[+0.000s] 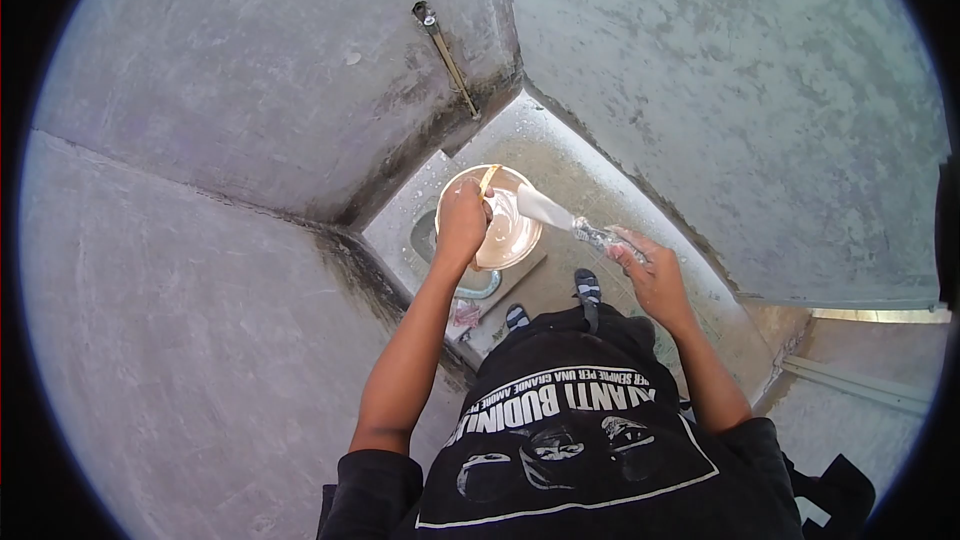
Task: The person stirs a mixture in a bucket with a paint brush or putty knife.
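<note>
My left hand [462, 225] is closed round the handle of a round bucket [520, 262], at its left rim. Inside the bucket a white, creamy paste [508, 230] coats the bottom and walls. In my right hand [650, 275] is a putty knife [543, 208], gripped by its smeared handle. Its broad blade points left, white with paste, and its tip overlaps the bucket's right rim in this view.
Grey plastered walls [240, 60] meet in a corner ahead. A pipe [450, 60] with a fitting runs down the left wall. Below the bucket lie a raised step with a squat toilet [422, 238], a curved pale pipe [482, 287] and white-spattered floor [580, 165]. My sandalled feet [587, 286] stand there.
</note>
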Available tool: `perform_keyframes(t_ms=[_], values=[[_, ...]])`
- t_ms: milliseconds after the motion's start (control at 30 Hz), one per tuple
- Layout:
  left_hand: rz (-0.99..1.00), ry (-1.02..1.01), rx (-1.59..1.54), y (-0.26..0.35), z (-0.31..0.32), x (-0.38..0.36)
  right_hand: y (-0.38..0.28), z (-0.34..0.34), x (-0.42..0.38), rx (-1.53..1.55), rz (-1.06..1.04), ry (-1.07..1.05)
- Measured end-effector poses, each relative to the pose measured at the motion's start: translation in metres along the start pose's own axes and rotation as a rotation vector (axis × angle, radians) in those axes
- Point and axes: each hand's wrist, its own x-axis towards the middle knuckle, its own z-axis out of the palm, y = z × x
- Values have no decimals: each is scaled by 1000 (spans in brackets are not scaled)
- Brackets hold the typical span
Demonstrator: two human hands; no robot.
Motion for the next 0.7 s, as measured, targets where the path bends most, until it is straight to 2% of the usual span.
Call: perform_keyframes(t_ms=[100,233,333,400,700], values=[[-26,-4,-44,5,-4,1,-10,-4,2,160,35,-1],[57,-65,-100,-6,1,10,-11,-11,11,157,-26,14],[40,-101,-116,2,4,7,-23,-19,15,42,-153,-4],[-102,-107,-268,7,6,3,-27,-21,16,8,-211,0],[-154,-152,-295,20,13,-2,-23,-30,23,-118,-255,-37]])
